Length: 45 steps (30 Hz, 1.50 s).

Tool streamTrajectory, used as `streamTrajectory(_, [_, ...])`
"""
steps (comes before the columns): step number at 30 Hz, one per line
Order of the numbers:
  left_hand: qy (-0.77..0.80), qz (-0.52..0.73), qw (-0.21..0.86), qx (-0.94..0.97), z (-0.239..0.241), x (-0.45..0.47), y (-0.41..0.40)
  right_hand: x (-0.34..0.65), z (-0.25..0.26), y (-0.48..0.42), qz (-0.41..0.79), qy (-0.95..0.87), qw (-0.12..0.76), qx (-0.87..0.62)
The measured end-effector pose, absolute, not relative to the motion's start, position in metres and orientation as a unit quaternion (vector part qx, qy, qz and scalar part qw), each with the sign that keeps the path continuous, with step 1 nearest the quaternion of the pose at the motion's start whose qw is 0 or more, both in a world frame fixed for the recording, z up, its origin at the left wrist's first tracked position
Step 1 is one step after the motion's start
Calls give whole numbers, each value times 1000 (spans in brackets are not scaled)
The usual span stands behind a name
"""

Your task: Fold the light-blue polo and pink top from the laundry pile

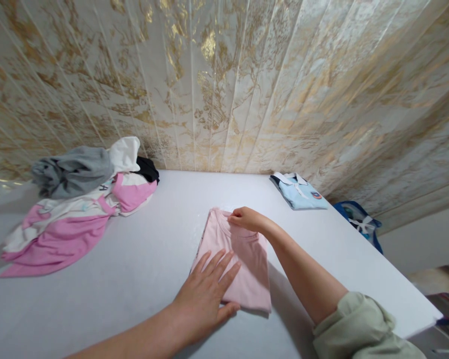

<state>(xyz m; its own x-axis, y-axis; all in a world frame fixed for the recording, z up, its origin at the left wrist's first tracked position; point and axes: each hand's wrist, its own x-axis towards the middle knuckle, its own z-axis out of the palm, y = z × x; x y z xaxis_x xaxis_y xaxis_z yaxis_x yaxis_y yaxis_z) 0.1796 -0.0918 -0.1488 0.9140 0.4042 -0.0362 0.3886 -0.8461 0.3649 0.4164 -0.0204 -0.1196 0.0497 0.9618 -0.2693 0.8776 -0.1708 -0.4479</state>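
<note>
A light pink T-shirt point(249, 264), folded into a rough rectangle, lies on the white table with its round neckline toward the back. My left hand point(209, 291) rests flat on its lower left part, fingers spread. At the collar, my right hand point(247, 219) is closed, with thumb and fingers pinching the neckline fabric. The right forearm casts a shadow over the shirt's right side.
On the white table point(142, 299), a loose heap of clothes holds a grey garment point(75, 172) and a pink-and-white garment point(63, 237). A folded light blue collared shirt point(301, 192) lies at the back right. Beyond the right edge is a blue-rimmed bag point(376, 239). Patterned curtains point(209, 89) hang behind.
</note>
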Motion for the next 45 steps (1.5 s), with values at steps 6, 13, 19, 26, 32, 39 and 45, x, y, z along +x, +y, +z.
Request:
streamTrajectory(6, [207,22,189,960,-147,180,-92,415,-114,-17,309,-628,111,-705])
streamTrajectory(13, [226,13,188,956,-145,182,-93,394,-134,-31,30,-686,107,-720])
streamTrajectory(19, [226,32,175,958,-148,182,-92,385,-145,-41,-47,-657,109,-744])
streamTrajectory(26, [235,33,167,957,-151,186,-87,396,-137,-34,-63,-630,124,-764])
streamTrajectory(32, [312,67,130,939,-153,193,-66,396,-120,-33,-54,-648,161,-742])
streamTrajectory(39, [368,83,84,922,-157,186,-41,362,-151,-55,7,-685,111,-720])
streamTrajectory(45, [356,80,91,926,-163,176,-34,359,-159,-60,13,-655,85,-751])
